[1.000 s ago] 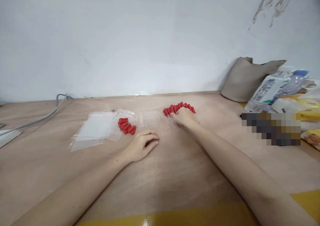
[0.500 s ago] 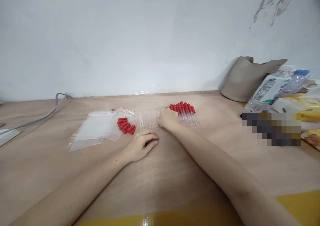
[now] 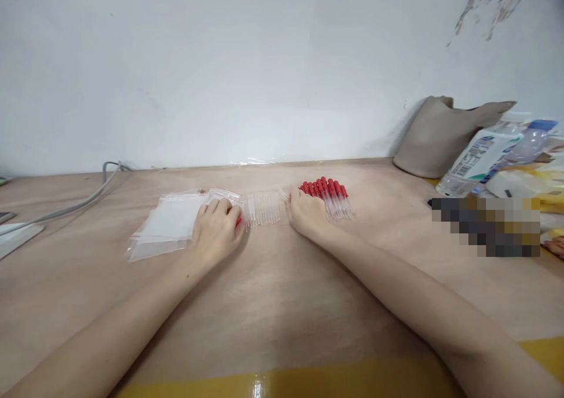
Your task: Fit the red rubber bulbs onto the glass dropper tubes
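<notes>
My left hand (image 3: 218, 224) curls over the pile of red rubber dropper bulbs beside the bags. A bit of one red rubber bulb (image 3: 239, 221) shows at its closed thumb and fingers; the rest of the pile is covered. Pinched in my right hand (image 3: 305, 211) is a thin clear glass dropper tube (image 3: 282, 191), its end sticking out to the upper left. Between the hands lies a row of bare glass tubes (image 3: 263, 210). Just right of my right hand, several droppers with red bulbs (image 3: 328, 190) rest side by side, partly hidden by that hand.
Clear zip bags (image 3: 170, 218) lie overlapping at left on the brown tabletop (image 3: 264, 304). A grey cable (image 3: 83, 201) runs along the far left. A grey-brown container (image 3: 434, 136), plastic bottles (image 3: 484, 154) and a blurred dark object (image 3: 489, 224) occupy the right side.
My left hand has moved up and left from the table onto the red bulbs. My right hand has shifted slightly right, and a glass tube now shows in its fingers.
</notes>
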`<state>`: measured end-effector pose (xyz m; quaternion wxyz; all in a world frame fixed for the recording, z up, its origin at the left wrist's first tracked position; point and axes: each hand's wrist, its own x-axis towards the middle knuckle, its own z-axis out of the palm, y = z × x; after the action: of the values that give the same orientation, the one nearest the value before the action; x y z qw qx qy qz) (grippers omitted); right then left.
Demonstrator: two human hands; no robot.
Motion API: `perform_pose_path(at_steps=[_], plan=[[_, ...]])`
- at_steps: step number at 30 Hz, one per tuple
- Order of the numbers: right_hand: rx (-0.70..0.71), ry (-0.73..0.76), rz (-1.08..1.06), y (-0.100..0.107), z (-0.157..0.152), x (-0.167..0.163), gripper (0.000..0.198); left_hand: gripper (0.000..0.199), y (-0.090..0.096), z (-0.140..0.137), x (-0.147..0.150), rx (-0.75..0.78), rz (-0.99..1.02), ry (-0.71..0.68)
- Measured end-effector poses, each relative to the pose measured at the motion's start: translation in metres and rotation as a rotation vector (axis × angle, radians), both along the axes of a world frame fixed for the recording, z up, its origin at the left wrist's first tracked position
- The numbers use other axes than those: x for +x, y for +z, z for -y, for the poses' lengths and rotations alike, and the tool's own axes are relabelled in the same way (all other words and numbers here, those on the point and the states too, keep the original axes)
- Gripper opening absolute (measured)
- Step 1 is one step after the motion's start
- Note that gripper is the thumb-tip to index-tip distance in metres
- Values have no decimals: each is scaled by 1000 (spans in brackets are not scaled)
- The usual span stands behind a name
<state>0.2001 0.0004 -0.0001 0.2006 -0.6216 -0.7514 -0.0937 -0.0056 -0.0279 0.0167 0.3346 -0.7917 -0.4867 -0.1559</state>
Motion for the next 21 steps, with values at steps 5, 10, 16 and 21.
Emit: perform_pose_path(at_steps=[5,10,16,21], plan=[[230,412,82,-18,22,42,36,27,-1,-5,-3,-7,-54,39],[232,459,-95,-26,38,60,25,31,-5,-8,-5,-50,-51,75],[149,475,-250,-34,33,60,20,29,-5,-9,-6,-8,-49,72],[152,500,-283,-34,35,61,26,23,-6,1,10,-106,180,-144]])
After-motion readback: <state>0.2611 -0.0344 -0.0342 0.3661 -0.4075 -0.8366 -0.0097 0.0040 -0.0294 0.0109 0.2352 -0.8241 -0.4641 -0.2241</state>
